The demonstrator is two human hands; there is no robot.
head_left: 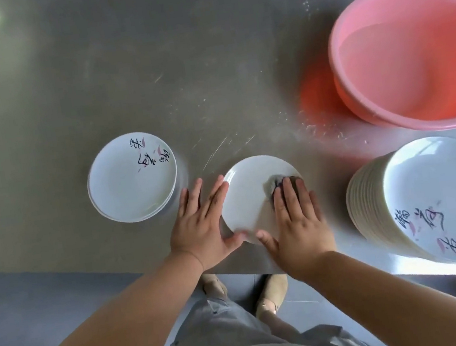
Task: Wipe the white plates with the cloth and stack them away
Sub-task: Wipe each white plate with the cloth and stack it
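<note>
A round white plate (249,199) is lying flat near the front edge of the grey table (147,66), plain side facing up. The left hand (199,229) is bracing its left rim, fingers straight and slightly spread, thumb touching the near rim. The right hand (298,221) is pressing a grey cloth (275,183) onto the plate's right part, fingers straight and close together. A short stack of plates (126,187) is sitting to the left, a tall stack (443,195) to the right, and a pink basin (411,65) behind it.
</note>
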